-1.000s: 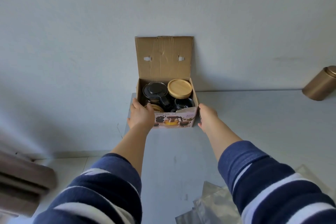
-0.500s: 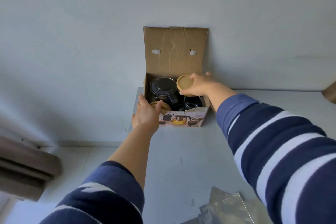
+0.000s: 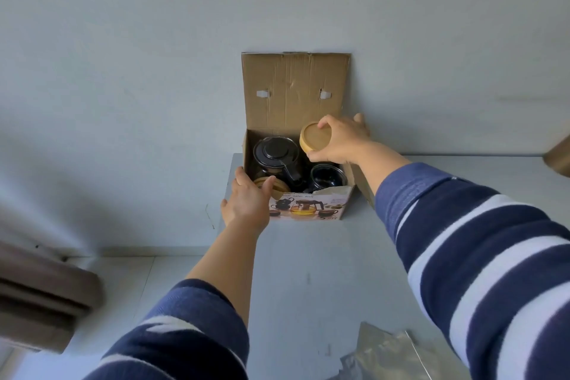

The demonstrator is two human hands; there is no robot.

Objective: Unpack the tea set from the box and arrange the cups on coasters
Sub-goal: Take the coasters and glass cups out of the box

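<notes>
The right hand (image 3: pixel 340 140) grasps a round wooden coaster stack (image 3: pixel 315 140) by its rim, thumb below and fingers curled over the top, holding it tilted above the back right corner of the open cardboard box (image 3: pixel 308 205) that sits at the far edge of the white table (image 3: pixel 308 271) against the wall. The left hand (image 3: pixel 246 202) steadies the box's front left corner, thumb hooked over the edge; inside are a black-lidded teapot (image 3: pixel 276 156), a dark cup (image 3: pixel 328 177) and another wooden coaster (image 3: pixel 277 187)
</notes>
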